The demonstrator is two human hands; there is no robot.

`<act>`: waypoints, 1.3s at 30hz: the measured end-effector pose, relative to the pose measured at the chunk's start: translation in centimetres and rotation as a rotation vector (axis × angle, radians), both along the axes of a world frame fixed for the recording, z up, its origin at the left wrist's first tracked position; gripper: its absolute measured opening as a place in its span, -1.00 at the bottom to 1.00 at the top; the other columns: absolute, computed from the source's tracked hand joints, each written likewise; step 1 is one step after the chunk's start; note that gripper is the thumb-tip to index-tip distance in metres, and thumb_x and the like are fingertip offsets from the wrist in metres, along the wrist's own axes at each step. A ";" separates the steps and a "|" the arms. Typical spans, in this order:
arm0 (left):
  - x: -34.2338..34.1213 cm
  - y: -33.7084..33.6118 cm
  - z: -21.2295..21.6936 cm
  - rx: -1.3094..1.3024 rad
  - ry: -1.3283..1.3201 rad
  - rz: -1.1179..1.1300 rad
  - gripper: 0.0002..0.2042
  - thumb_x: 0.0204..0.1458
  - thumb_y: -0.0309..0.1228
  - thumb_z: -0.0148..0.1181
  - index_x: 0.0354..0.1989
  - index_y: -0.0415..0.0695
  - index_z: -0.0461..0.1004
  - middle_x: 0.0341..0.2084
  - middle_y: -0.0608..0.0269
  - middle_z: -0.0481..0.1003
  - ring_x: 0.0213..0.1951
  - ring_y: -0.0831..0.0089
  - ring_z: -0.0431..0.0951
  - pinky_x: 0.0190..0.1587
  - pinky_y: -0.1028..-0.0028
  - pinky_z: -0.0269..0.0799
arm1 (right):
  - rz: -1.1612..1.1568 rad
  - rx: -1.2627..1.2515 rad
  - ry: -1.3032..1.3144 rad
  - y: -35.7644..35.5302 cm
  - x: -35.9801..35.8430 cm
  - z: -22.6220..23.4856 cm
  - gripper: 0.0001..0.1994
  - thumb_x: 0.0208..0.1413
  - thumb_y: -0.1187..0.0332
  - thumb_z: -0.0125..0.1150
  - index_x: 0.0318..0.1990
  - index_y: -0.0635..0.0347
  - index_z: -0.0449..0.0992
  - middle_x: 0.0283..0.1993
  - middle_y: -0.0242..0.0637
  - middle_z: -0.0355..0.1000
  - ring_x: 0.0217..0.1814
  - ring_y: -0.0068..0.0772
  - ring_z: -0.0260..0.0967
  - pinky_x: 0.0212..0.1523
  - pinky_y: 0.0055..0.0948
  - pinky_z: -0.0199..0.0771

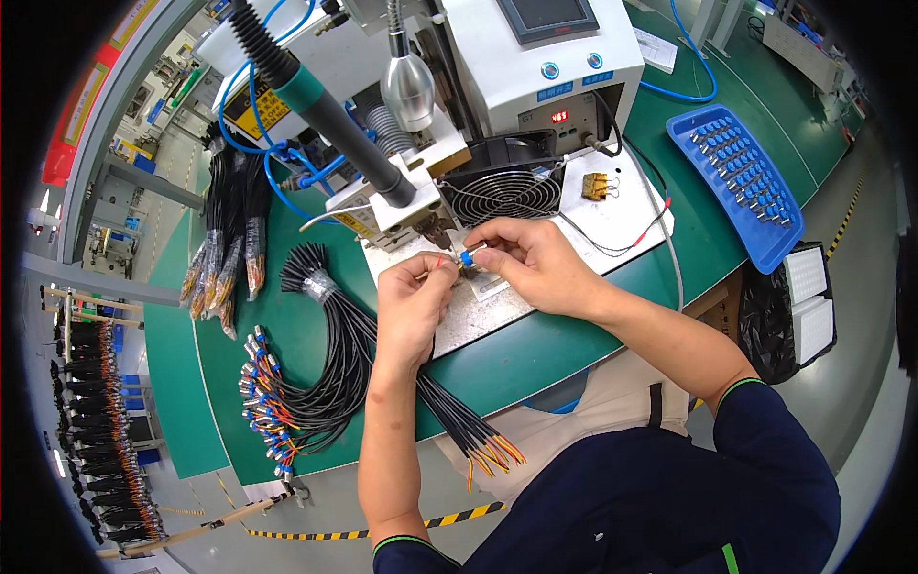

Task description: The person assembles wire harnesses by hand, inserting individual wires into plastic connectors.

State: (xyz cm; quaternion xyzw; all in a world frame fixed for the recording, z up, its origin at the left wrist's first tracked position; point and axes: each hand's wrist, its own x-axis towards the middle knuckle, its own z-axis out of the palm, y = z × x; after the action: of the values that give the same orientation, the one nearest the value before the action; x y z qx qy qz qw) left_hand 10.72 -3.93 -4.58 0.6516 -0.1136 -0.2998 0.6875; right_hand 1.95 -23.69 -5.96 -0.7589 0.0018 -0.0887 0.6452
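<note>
Under the soldering head, both my hands meet in front of the machine. My left hand is closed in a pinch on a thin cable, with a bit of red wire showing at the fingertips. In my right hand, thumb and fingers grip a small blue and silver connector. The wire ends and the connector are close together; the fingers hide whether they touch. Just above them sits the nozzle of the soldering machine. A cooling fan stands behind my fingers.
Left of my left arm lies a bundle of black cables, several ending in connectors. Loose stripped ends hang over the table's front edge. At the right is a blue tray with rows of connectors. More wrapped cables lie back left.
</note>
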 end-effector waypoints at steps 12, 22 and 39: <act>0.2 0.4 0.0 0.010 0.018 -0.011 -0.86 0.34 -0.45 0.30 -0.19 -0.29 0.63 -0.58 0.50 0.44 -0.59 0.75 0.27 -0.54 0.63 0.09 | 0.025 0.054 0.037 0.0 0.1 0.0 -0.73 0.43 0.43 0.31 0.15 0.42 0.58 -0.08 -0.32 0.64 -0.07 -0.67 0.55 -0.02 -0.56 0.61; 0.2 1.4 -0.6 -0.153 0.068 0.002 -0.88 0.36 -0.54 0.25 -0.11 -0.39 0.60 -0.54 0.33 0.47 -0.55 0.66 0.34 -0.53 0.58 0.15 | 0.041 0.064 -0.003 0.0 -0.3 -0.4 -0.76 0.44 0.44 0.30 0.13 0.39 0.60 -0.02 -0.30 0.62 -0.04 -0.67 0.53 -0.03 -0.55 0.60; 0.7 0.5 -0.2 -0.099 0.001 -0.011 -0.94 0.21 -0.65 0.31 -0.28 -0.42 0.66 -0.26 0.28 0.61 -0.51 0.71 0.35 -0.49 0.62 0.15 | 0.019 0.038 0.001 0.1 -0.2 -0.2 -0.79 0.42 0.47 0.30 0.10 0.39 0.61 -0.12 -0.36 0.61 -0.13 -0.74 0.47 -0.12 -0.60 0.54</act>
State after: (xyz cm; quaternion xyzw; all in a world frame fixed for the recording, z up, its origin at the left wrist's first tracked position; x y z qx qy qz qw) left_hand 11.46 -3.46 -4.76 0.6159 -0.1314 -0.2980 0.7173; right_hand 1.75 -23.58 -6.14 -0.7465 -0.0034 -0.0819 0.6603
